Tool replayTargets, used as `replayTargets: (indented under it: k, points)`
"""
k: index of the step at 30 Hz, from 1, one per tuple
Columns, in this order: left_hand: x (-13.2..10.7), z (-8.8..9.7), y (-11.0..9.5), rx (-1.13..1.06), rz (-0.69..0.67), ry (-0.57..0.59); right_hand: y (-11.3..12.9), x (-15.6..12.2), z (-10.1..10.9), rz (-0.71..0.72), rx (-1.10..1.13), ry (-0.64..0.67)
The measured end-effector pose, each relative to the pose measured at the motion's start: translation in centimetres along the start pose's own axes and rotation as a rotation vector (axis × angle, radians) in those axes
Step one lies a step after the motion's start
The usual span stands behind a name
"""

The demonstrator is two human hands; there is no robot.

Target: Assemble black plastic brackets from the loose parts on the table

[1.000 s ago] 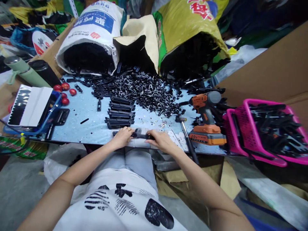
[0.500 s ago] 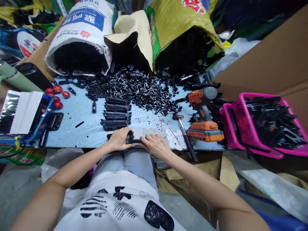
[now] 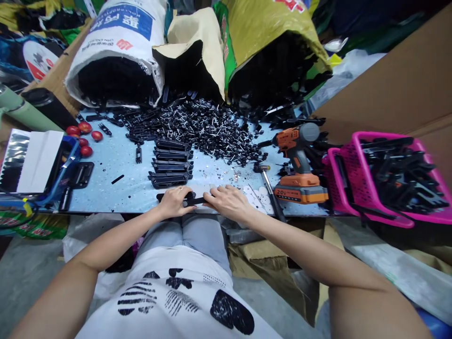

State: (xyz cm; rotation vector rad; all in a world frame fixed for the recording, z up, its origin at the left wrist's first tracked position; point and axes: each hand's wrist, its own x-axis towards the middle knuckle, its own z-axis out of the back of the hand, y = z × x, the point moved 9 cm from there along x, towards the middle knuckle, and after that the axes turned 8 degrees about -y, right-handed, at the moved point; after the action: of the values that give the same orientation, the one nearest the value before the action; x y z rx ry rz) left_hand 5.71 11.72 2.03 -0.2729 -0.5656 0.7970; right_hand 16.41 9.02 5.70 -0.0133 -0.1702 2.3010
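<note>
Close to the table's front edge, my left hand (image 3: 175, 201) is closed around a long black plastic part (image 3: 194, 201). My right hand (image 3: 228, 202) grips the other end of the same part, its fingers bent over it. The fingers hide much of the part, so its exact kind does not show. Just beyond my left hand lies a neat stack of similar black parts (image 3: 172, 165), side by side. Farther back spreads a heap of small black pieces with metal pins (image 3: 208, 127).
A hammer (image 3: 269, 190) and an orange cordless drill (image 3: 298, 165) are at the right, before a pink basket (image 3: 356, 176) of black parts. Open sacks (image 3: 116, 44) line the back. Red fruits (image 3: 84, 127) and a blue tray (image 3: 72, 153) sit at the left.
Both hands stay on the black part, and the right hand has shifted slightly. The whole view has tilted a little.
</note>
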Motion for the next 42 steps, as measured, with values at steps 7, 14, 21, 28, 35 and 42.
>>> replayTargets:
  k: [7,14,21,28,35,42]
  points:
    - [0.4,-2.8,-2.0,0.139,-0.032,0.270,-1.3,-2.0,-5.0,0.045,0.133,-0.106]
    - [11.1,-4.2,0.4,0.295,0.063,0.253,-2.4,-3.9,-7.0,-0.064,0.265,-0.209]
    - [17.6,-7.9,4.3,0.337,0.129,0.256,-8.9,-2.1,-5.4,-0.346,0.215,-0.294]
    - [15.1,-4.3,2.6,0.332,0.117,0.212,-17.4,4.5,-8.4,-0.735,0.063,-0.064]
    - [3.9,5.1,4.2,0.223,0.220,-0.012,-17.6,5.4,-9.3,-0.813,0.104,-0.019]
    - [-2.5,5.1,5.3,0.396,0.299,0.158,-15.2,2.6,-8.9,-0.715,0.237,-0.129]
